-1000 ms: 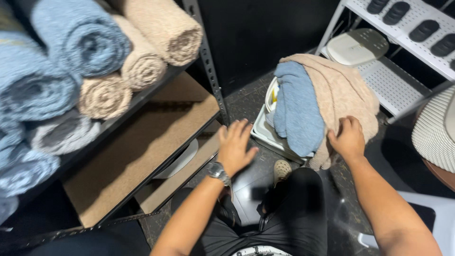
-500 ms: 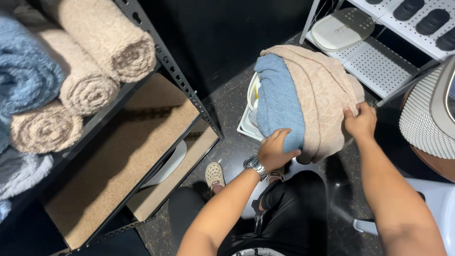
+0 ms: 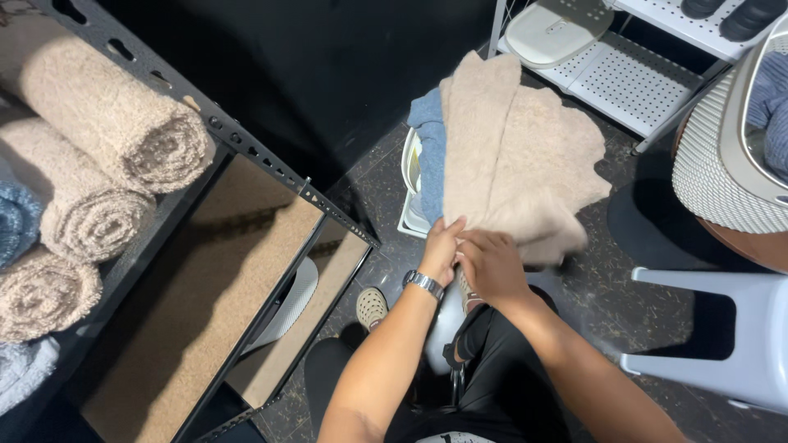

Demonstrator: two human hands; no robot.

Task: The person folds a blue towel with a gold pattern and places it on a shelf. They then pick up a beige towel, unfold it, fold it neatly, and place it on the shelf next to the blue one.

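Both hands (image 3: 472, 258) w/ beige towel (image 3: 513, 156)

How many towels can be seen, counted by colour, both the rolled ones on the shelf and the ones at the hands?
Beige rolled towels on the shelf: 3
Blue rolled towels on the shelf: 2, both cut off by the frame edge
Beige towel held by both hands: 1
Blue towel under it: 1
Total: 7

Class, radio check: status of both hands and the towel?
Left hand and right hand both gripping beige towel edge. Blue towel beneath. Nothing blocking.
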